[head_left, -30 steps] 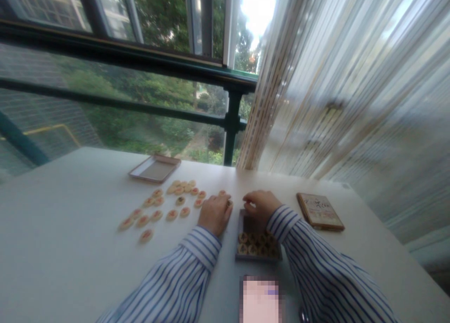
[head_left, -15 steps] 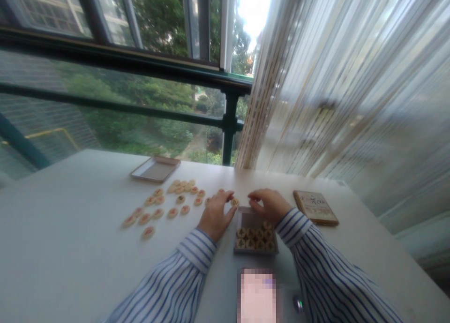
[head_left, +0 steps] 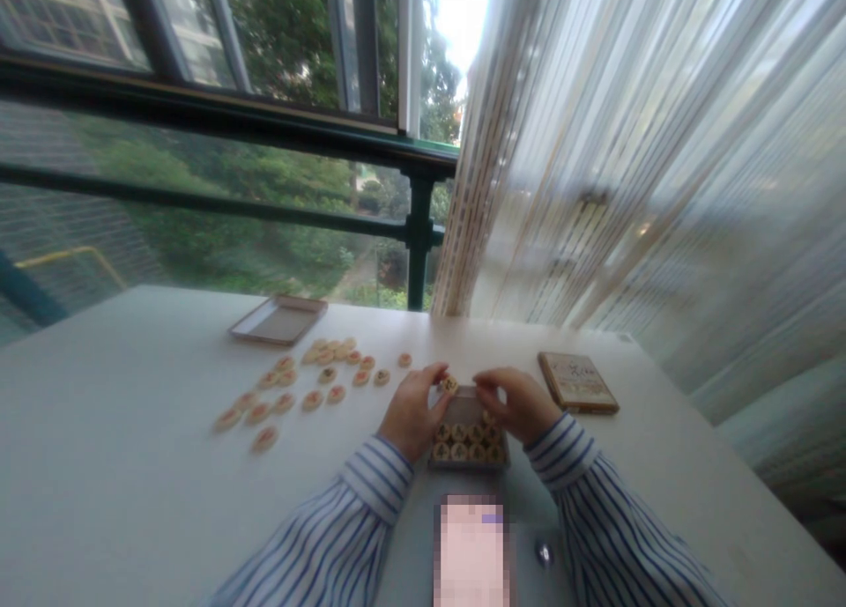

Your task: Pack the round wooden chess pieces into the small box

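Note:
My left hand (head_left: 413, 410) pinches a round wooden Chinese chess piece (head_left: 450, 384) with a dark character, at the far left corner of a shallow open box (head_left: 468, 404). Inside the box, several dark-marked pieces (head_left: 459, 451) lie in rows along the near side, while its far part shows bare floor. My right hand (head_left: 522, 406) is at the box's far right side, fingers curled and thumb a little apart, with nothing visible between them. It partly covers a piece by the right wall. Many loose pieces (head_left: 313, 400), mostly red-marked, are scattered to the left.
A shallow tray-like lid (head_left: 281, 322) lies at the back left. At the right is a flat printed box (head_left: 578, 383). A phone-like blurred rectangle (head_left: 471, 550) and a small shiny round object (head_left: 544, 553) are near me. A curtain (head_left: 515, 193) hangs behind the white table (head_left: 132, 431).
My left hand has carried the piece rightward to the box's far edge. My right hand has lowered slightly toward the box. The view has shifted a little to the right.

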### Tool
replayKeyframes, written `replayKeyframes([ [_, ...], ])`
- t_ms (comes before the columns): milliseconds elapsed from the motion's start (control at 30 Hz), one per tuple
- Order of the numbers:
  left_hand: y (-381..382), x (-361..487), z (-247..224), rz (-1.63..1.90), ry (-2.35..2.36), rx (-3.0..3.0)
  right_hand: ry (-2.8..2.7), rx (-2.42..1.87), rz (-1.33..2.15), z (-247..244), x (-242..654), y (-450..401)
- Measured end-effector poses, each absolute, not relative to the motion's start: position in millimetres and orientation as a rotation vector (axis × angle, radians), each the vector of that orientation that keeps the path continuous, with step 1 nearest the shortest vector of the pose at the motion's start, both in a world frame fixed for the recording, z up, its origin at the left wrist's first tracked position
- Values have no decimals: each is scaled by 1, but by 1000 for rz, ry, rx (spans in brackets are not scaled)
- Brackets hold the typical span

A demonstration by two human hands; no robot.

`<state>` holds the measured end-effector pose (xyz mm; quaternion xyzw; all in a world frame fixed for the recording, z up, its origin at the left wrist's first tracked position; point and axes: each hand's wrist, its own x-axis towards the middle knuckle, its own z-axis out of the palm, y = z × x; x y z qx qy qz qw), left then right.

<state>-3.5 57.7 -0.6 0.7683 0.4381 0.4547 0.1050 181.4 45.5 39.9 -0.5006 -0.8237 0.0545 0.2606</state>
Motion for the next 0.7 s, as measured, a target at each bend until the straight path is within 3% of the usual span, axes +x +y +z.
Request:
replayKeyframes([
  [400,48,17,-9,1358,1237,2330,-2182,-1357,206,38,193,43],
  [700,44,16,-15,1333,1152,2377,-2148,-1310,484,38,188,43],
])
